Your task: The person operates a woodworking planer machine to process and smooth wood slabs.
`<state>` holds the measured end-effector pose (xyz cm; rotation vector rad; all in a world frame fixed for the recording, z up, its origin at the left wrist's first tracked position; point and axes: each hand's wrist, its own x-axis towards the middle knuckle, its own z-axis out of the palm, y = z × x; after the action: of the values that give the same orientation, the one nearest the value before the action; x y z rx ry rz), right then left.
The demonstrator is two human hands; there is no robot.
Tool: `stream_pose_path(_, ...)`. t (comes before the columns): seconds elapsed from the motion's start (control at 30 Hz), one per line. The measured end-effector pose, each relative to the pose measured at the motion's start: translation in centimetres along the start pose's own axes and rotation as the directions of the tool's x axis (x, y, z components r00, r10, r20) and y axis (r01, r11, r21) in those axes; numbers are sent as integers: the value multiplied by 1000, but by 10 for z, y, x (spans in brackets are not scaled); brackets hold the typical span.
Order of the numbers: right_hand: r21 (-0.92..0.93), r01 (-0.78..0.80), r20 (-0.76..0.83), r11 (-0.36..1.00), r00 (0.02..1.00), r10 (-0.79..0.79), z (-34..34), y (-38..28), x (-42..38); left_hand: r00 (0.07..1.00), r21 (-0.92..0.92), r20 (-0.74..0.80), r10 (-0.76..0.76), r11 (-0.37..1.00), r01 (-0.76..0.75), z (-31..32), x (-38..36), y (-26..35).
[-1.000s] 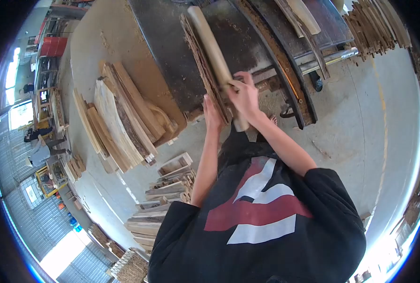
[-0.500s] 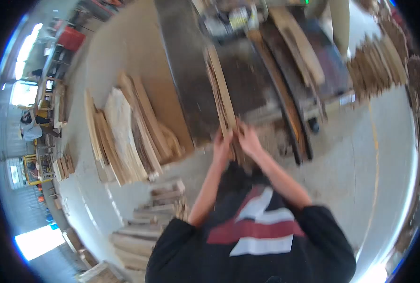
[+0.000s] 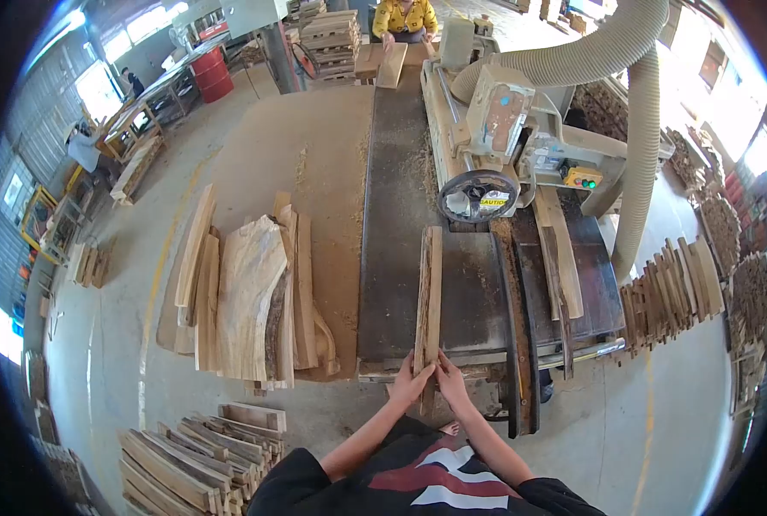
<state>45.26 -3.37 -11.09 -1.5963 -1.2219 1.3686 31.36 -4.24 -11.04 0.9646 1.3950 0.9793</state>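
A narrow wooden board (image 3: 432, 292) with a dark, rough left side lies lengthwise on the dark metal machine table (image 3: 392, 258), its near end at the front edge. My left hand (image 3: 410, 383) grips that near end from the left, fingers closed on it. From the right, my right hand (image 3: 450, 383) is closed on the same end, the hands almost touching. Beyond the far end stands the saw machine (image 3: 497, 116) with a black handwheel (image 3: 478, 196). To the right of the board runs a long, dark guide rail (image 3: 517, 344).
Rough boards (image 3: 250, 292) are stacked on the brown side table (image 3: 323, 172) at left, with more wood strips (image 3: 198, 456) below. Right of the rail lie loose strips (image 3: 560, 258). A ribbed hose (image 3: 572, 60) arches overhead. Across the table, a person in a yellow shirt (image 3: 405, 17) touches a board (image 3: 390, 66).
The view has tilted up, bringing the machine and the far person into sight. Both hands stay closed on the near end of the board.
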Motion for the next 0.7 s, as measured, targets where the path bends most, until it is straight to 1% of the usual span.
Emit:
stream_pose_path(0.03, 57, -9, -6, 998, 1000, 9, -1, 0, -2, 1000, -13, -4, -5, 1000, 5, 1, 1, -1)
stream_pose_path(0.07, 45, -20, 0, 999, 1000, 20, -3, 2, -6, 1000, -32, -6, -9, 999, 8, 3, 3, -3)
stream_pose_path(0.1, 45, -90, 9, 995, 996, 90, -5, -13, -9, 1000, -47, -8, -18, 999, 18, 4, 1, -5)
stream_pose_path(0.13, 47, -167, 20, 985, 986, 166, -6, -24, -10, 1000, -98, -4, -26, 995, 25, 6, 8, -24)
stream_pose_path(0.17, 90, -171, 30, 981, 985, 169, -6, -29, -11, 1000, -103, -15, -23, 994, 21, 7, 5, -23)
stream_pose_path(0.2, 138, -183, 37, 974, 983, 179, -5, -31, -13, 999, -104, -23, -27, 994, 25, 6, 5, -15)
stream_pose_path(0.23, 141, -235, 41, 962, 972, 231, -5, -25, -9, 999, -74, -20, -35, 997, 34, 5, 3, -3)
stream_pose_path(0.27, 133, -172, 43, 976, 985, 168, -3, -7, -5, 999, -40, -9, -54, 998, 53, 3, -1, 6)
stream_pose_path(0.33, 123, -301, 87, 946, 953, 292, -8, -19, -9, 996, -26, -38, -80, 997, 79, 3, -3, 14)
stream_pose_path(0.4, 203, -248, 38, 947, 969, 245, -5, -34, -15, 997, -119, 4, -82, 989, 82, 3, -4, 16)
stream_pose_path(0.43, 222, -274, 29, 936, 961, 275, -4, -24, -13, 994, -99, 22, -109, 989, 111, 3, -4, 12)
stream_pose_path(0.5, 226, -148, 32, 963, 989, 144, 0, -8, -7, 995, -194, 54, -83, 977, 92, 0, -2, 7)
stream_pose_path(0.53, 246, -162, 20, 956, 987, 162, 0, -13, -9, 990, -165, 49, -133, 977, 139, 0, -9, 26)
stream_pose_path(0.57, 238, -166, 38, 957, 986, 162, -3, -18, -10, 988, -148, 63, -144, 977, 152, 1, -11, 35)
stream_pose_path(0.63, 234, -178, 54, 956, 984, 170, -6, -15, -11, 982, -168, 76, -170, 969, 181, 3, -12, 40)
stream_pose_path(0.67, 243, -188, 68, 952, 982, 177, -6, -15, -10, 987, -166, 81, -138, 975, 150, 3, -9, 34)
stream_pose_path(0.7, 252, -197, 84, 948, 980, 181, -6, -12, -8, 986, -158, 82, -142, 975, 154, 5, -10, 35)
